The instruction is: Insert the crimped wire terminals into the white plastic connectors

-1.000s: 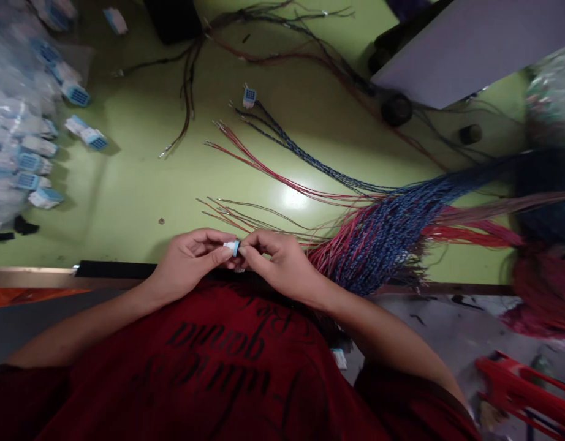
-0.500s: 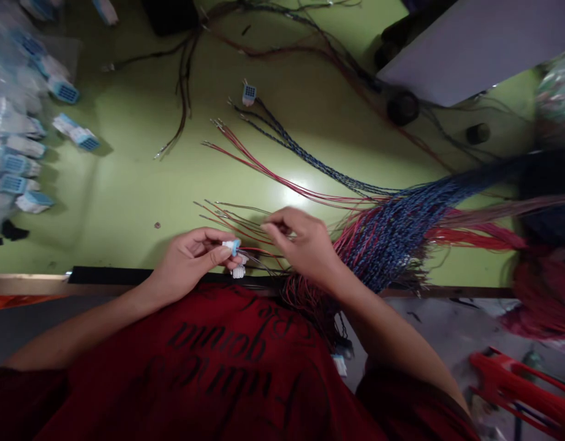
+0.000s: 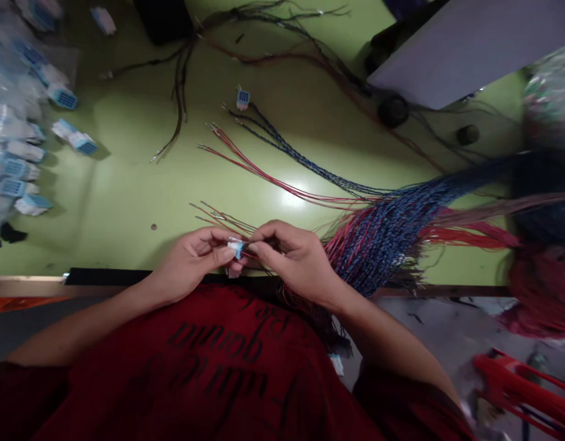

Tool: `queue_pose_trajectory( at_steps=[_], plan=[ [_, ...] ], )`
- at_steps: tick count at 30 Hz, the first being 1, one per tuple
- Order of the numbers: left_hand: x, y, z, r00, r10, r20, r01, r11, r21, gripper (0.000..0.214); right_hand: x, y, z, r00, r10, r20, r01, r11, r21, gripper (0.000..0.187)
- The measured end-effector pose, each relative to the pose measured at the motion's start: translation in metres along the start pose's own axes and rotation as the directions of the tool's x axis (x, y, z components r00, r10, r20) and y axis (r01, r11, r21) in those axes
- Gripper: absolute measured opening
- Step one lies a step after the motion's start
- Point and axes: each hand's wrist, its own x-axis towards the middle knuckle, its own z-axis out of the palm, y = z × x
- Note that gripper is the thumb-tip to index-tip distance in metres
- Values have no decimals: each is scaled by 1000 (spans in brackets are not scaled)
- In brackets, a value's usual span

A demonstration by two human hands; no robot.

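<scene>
My left hand (image 3: 190,260) pinches a small white and blue connector (image 3: 237,247) just above the near edge of the green table (image 3: 126,202). My right hand (image 3: 294,257) is closed in a pinch right beside the connector, holding a thin wire against it. Loose red and brown wires (image 3: 222,217) fan out on the table just beyond my hands. A thick bundle of twisted blue and red wires (image 3: 388,229) runs off to the right from my right wrist.
Several white and blue connectors (image 3: 75,138) and clear bags lie at the left edge. One connector with blue twisted wires (image 3: 242,98) lies mid-table. A dark wire harness (image 3: 181,92) runs along the back, next to a grey board (image 3: 470,43). Red parts (image 3: 516,383) sit at lower right.
My right hand reached out over the loose wires, then came back with a wire to the connector. My left hand stayed in place holding the connector.
</scene>
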Motion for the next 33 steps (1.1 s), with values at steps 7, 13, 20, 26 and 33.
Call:
queue_pose_trajectory(
  at_steps=[7,13,20,26,33],
  plan=[
    [5,1,-1,994,-25,-109,22,999,-24,22,4,19,1,994,24,-107,-33,996,-88,10],
    [7,2,-2,993,-17,-113,17,1000,-5,19,4,15,-1,994,12,-107,-27,989,-142,14],
    [6,1,-3,994,9,-108,-7,1000,13,17,3,16,3,999,39,-38,-43,992,-120,18],
    [5,1,-2,994,25,-108,-24,1000,14,17,3,15,5,996,85,-42,-89,991,-96,17],
    [5,-1,-4,993,72,-96,-62,993,103,14,6,15,7,994,105,-16,-105,994,-27,16]
  ],
)
